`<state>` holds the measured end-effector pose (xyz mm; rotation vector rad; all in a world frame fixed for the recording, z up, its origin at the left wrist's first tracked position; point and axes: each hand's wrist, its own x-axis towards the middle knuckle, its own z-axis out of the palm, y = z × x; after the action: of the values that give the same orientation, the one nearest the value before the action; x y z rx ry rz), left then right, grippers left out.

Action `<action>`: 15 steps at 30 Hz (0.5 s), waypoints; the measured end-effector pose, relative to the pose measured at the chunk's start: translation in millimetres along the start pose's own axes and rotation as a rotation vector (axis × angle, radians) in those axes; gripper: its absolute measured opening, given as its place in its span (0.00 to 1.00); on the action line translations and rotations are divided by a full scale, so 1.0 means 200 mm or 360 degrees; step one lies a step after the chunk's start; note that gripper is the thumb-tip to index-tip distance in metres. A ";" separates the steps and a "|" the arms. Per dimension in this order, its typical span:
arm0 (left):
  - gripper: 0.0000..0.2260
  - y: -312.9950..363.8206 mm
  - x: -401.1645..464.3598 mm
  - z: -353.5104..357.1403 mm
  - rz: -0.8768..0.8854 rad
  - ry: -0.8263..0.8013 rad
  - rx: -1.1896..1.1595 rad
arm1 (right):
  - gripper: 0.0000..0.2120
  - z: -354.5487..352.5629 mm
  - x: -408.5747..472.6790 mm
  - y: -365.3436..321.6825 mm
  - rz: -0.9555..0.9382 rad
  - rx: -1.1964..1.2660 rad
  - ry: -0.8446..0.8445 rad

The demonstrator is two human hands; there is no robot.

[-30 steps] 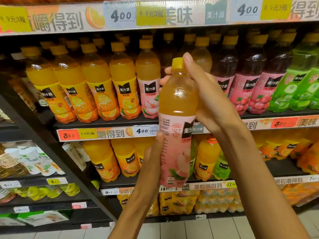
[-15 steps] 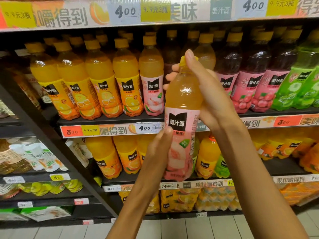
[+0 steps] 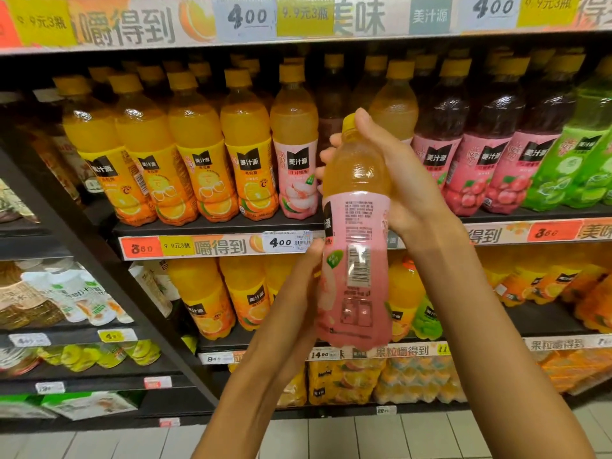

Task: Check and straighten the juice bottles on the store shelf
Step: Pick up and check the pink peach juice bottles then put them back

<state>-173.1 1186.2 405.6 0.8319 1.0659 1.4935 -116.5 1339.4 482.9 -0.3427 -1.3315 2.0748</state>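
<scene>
A store aisle w/ dark shelving is seen, price strips along each shelf edge and a tiled floor (image 3: 331,435) at the bottom. On the middle shelf (image 3: 215,228) a front row of juice bottles stands upright: four orange juice bottles (image 3: 198,160) at left, then one peach bottle on the shelf (image 3: 294,154) w/ a pink label, then dark red juice bottles (image 3: 496,147) w/ pink labels, and green bottles (image 3: 583,154) at far right. More rows are stacked behind, too dark to tell apart. Orange bottles are also shelved on the level below.

A peach juice bottle (image 3: 356,246) is held up in front of the shelf, roughly upright, tilted slightly, its barcode and printed text facing the camera. Its yellow cap is mostly covered. The right hand (image 3: 390,180) is wrapped round the bottle's neck and shoulder, thumb laid over the cap, fingers curled behind the far side — gripping it. The left hand (image 3: 308,279) is pressed against the lower label on the left side, thumb straight up along the bottle's edge; the other fingers are hidden behind the bottle, so it can't be told whether they curl round it.

At left a separate shelf unit holds pouches and small packs, blurred.
</scene>
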 end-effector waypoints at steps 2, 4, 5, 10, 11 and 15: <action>0.28 0.02 0.00 0.00 -0.0024 -0.0009 0.0070 | 0.16 -0.02 0.01 0.00 0.0007 -0.0088 0.0086; 0.27 0.01 0.00 0.01 -0.0046 0.0009 0.0024 | 0.17 -0.03 0.03 0.00 0.0091 -0.0080 0.0136; 0.26 0.01 0.00 0.02 -0.0062 0.0011 -0.0058 | 0.17 -0.03 0.03 0.01 0.0141 -0.0024 0.0139; 0.28 0.05 -0.01 0.03 -0.0207 -0.0224 -0.0922 | 0.16 -0.05 0.03 0.09 0.0298 0.0383 0.0049; 0.29 0.06 -0.02 0.04 -0.0236 -0.0272 -0.1044 | 0.18 -0.05 0.03 0.10 0.0345 0.0443 0.0046; 0.29 0.08 -0.04 0.07 -0.0250 -0.0358 -0.1276 | 0.19 -0.01 0.04 0.10 0.0366 0.0325 0.0146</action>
<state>-164.4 1180.6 426.6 0.3204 0.2925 1.4737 -129.1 1341.2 465.2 -0.5144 -1.0564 2.3314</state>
